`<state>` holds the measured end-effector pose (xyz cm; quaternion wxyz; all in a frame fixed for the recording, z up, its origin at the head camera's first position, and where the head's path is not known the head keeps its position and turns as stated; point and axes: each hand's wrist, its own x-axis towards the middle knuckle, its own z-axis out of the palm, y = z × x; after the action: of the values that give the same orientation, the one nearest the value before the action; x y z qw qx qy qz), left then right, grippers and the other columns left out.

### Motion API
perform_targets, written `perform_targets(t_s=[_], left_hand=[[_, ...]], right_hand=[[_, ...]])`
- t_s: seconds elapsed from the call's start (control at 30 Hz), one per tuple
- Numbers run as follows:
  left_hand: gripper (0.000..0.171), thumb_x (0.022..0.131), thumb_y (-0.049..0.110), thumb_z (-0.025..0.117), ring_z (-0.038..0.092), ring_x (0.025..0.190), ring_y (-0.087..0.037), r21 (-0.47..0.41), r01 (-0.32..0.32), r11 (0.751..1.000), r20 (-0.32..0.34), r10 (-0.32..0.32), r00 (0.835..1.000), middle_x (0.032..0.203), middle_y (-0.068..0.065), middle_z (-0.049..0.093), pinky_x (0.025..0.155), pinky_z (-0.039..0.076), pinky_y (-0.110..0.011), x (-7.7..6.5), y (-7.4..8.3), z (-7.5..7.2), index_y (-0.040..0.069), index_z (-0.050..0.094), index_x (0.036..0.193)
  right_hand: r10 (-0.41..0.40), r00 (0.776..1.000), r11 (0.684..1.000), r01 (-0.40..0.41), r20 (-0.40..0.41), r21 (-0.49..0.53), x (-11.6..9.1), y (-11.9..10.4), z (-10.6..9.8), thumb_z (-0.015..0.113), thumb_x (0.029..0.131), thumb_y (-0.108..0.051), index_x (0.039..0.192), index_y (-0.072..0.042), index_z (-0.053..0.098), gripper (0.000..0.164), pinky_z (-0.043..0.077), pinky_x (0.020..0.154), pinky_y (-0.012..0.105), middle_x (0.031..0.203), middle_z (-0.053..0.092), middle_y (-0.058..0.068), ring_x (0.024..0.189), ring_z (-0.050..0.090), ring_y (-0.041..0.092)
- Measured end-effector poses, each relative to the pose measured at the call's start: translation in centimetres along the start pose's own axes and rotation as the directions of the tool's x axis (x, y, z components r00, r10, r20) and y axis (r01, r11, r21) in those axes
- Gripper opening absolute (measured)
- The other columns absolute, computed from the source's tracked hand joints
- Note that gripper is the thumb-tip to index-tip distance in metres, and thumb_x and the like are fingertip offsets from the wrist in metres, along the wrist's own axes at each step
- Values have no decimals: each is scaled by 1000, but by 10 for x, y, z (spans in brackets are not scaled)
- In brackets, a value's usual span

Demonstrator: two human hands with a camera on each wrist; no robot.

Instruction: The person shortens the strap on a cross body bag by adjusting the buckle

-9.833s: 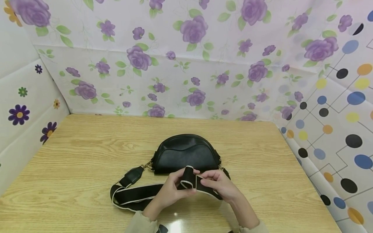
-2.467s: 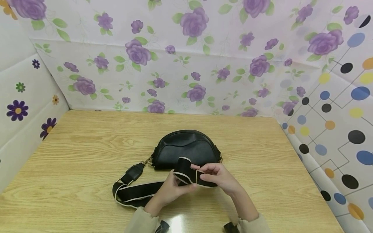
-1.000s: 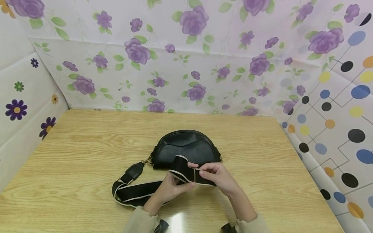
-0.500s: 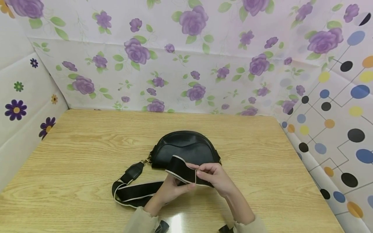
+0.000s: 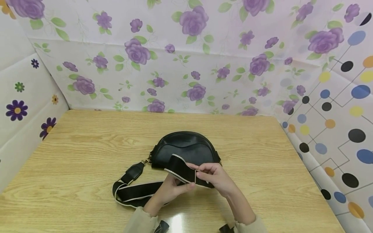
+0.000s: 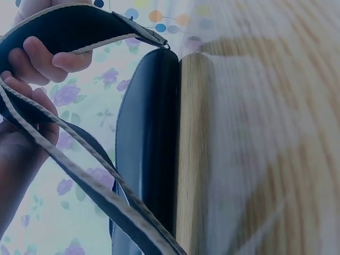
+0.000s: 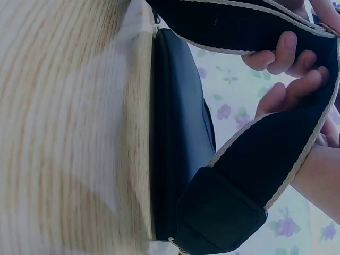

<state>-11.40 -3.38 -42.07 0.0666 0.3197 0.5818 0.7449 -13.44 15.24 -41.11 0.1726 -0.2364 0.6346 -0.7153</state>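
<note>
A black half-moon handbag (image 5: 186, 150) stands on the wooden table, its flat side down. Both hands are on its black webbing strap (image 5: 179, 169), which has pale edges. My left hand (image 5: 172, 190) holds the raised strap beside a thin slider buckle (image 5: 195, 177), thumb at the buckle's lower end. My right hand (image 5: 218, 179) pinches the strap at the buckle's right side, thumb against fingers. In the left wrist view the strap (image 6: 69, 26) arches over fingers toward the handbag (image 6: 146, 138). A leather strap tab (image 7: 220, 210) hangs low in the right wrist view.
The strap's other end, with a leather tab (image 5: 134, 172) clipped to the bag by a gold-coloured clasp (image 5: 147, 160), lies looped on the table (image 5: 87, 155) at left. Flower-printed sheeting (image 5: 195, 58) rises behind; a dotted sheet (image 5: 329, 136) borders the right.
Over these frames the strap loop left of the buckle has opened out and leaned further left. The right hand has shifted slightly left, close to the buckle. The handbag stays almost in place.
</note>
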Motion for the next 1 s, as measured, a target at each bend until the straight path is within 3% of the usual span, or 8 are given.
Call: perform_targets(t_s=[0.3,0.57,0.83,0.9,1.0], left_hand=[[40,84,9,62,49,100,-14,41,16,999,-24,-15,1000,117,-20,46,83,41,-29,0,0,-1,-3,46,119],[40,85,8,61,48,104,-15,42,18,999,-24,-17,1000,118,-15,47,85,40,-30,-1,0,-2,-3,45,119],[40,84,6,62,50,100,-13,38,-2,999,-21,2,1000,119,-19,47,80,42,-28,-1,-1,-4,-4,45,119],[41,84,6,62,50,100,-13,40,-10,999,-18,11,1000,119,-23,46,80,43,-27,-1,0,-4,-5,45,120],[41,83,4,62,51,100,-12,52,-18,998,-17,19,1000,119,-27,45,80,43,-26,-1,0,-4,-5,45,120]], right_hand=[[50,999,998,-50,-9,-42,-3,3,-7,61,84,-5,83,-13,64,9,42,58,17,80,63,-4,69,52,5],[30,999,997,-28,17,-71,-4,5,-12,58,87,-7,85,-13,64,9,36,53,16,74,57,-8,62,44,3],[13,1000,997,-14,-15,-79,-4,3,-11,58,87,-10,84,-17,65,10,43,62,19,80,62,-7,73,52,5],[11,999,996,-14,-35,-85,-4,2,-10,58,86,-9,83,-13,65,8,44,63,19,80,62,-6,73,53,5],[0,998,996,-5,-57,-89,-4,0,-8,58,86,-7,84,1,63,10,45,62,19,79,63,-6,72,54,6]])
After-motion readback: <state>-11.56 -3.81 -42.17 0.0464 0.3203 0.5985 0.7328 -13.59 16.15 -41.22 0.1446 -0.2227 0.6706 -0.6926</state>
